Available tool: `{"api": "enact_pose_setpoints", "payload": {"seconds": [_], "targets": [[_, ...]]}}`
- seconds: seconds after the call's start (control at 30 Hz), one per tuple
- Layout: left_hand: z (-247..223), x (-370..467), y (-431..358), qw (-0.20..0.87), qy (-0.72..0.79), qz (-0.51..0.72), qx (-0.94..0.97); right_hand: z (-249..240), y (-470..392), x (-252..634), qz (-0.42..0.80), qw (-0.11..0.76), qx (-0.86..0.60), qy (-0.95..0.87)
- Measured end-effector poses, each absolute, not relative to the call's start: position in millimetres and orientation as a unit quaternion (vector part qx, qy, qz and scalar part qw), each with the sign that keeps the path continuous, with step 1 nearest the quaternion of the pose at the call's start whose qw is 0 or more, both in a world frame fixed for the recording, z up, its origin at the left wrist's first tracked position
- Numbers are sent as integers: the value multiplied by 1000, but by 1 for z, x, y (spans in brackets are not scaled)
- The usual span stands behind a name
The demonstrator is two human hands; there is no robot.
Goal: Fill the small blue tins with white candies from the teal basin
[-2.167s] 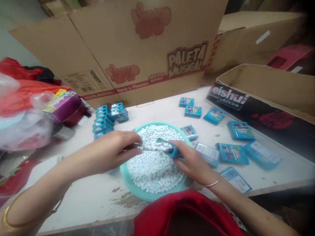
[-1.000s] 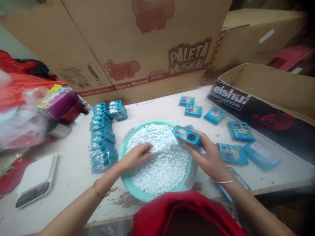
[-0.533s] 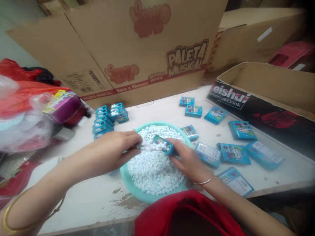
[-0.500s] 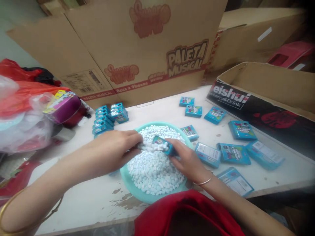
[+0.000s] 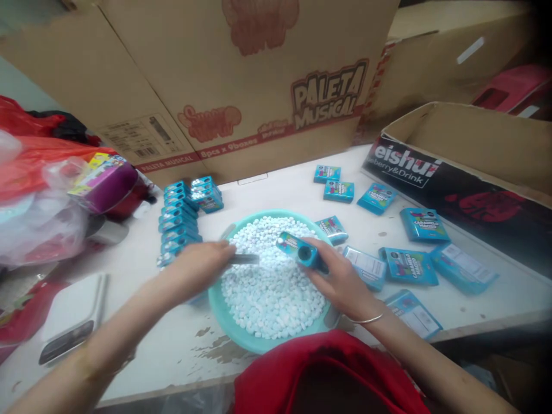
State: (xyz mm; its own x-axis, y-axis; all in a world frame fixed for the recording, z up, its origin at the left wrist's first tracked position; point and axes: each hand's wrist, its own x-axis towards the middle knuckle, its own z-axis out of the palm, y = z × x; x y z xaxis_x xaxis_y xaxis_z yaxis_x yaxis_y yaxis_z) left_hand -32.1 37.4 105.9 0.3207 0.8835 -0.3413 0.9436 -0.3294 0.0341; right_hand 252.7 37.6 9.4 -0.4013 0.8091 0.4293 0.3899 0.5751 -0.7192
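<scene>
the left hand [image 5: 200, 265] grips a blurred grey tool [image 5: 245, 259] and the right hand [image 5: 342, 280] a blue box [image 5: 290, 245], its fill unclear, above white pellets [image 5: 276, 302], with some boxes standing in rows [image 5: 178, 221] and others lying scattered [image 5: 409, 267]

Beyond the round turquoise plastic basin [image 5: 217, 307], a strip of white tabletop [image 5: 267, 198] is leaving a hand room to pass, while a tall brown cardboard carton [image 5: 259, 86] is walling off its far side. Left of the basin, a row of small blue boxes [image 5: 179, 221] is standing in the way; right of it, scattered blue boxes [image 5: 408, 266] are leaving narrow gaps.
</scene>
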Motion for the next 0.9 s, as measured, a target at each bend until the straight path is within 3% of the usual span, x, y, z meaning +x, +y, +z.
{"api": "enact_pose_setpoints", "payload": {"seconds": [0.17,0.3,0.43,0.6,0.73,0.9], "targets": [[9,-10,28,234,538,-85,805,14,42,259,265,406,-408,-773],[-7,4,21,283,530,-18,799,13,44,259,267,411,-427,-760],[17,-18,19,324,521,34,789,11,45,262,270,409,-447,-748],[87,-44,16,311,507,104,797,12,44,255,269,397,-414,-774],[138,-40,21,239,502,46,830,12,41,241,265,384,-363,-806],[169,-17,31,126,467,-34,874,7,38,231,235,390,-333,-826]]}}
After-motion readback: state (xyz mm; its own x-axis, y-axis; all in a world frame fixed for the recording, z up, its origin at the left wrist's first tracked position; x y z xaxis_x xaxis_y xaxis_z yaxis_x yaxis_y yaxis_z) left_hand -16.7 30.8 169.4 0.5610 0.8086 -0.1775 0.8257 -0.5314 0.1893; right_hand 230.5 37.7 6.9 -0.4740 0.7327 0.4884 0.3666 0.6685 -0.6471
